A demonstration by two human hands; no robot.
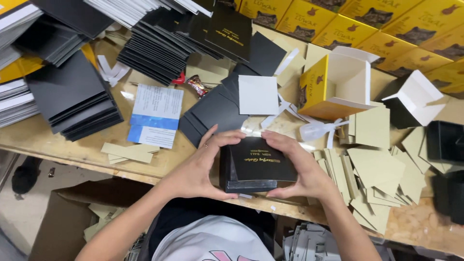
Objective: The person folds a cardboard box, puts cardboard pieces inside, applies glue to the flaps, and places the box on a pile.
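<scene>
The wooden counter [58,140] runs under everything I can see, crowded with card and paper. Along its far edge runs a row of yellow cartons [367,24], and to my far left sit stacks of flat black card sheets [72,96], with another fanned stack of black sheets [159,48] beyond them. Ahead and to my right stands an open yellow box [333,87] with white flaps lifted, and further right an open black box with a white lining [411,99]. A heap of tan card pieces [377,169] spreads over the counter on my right. A white and blue leaflet [157,116] lies flat to my left, and a plain white square card [257,94] rests on black sheets just past my hands.

The black box [258,166] with gold lettering on its lid sits at the near edge of the counter, right in front of me. My left hand [203,166] presses against its left side, fingers curled over the top edge, and my right hand [297,166] wraps its right side the same way, so my grip is clamped on the box from both sides. A small clear plastic piece [314,130] lies just beyond my right hand.
</scene>
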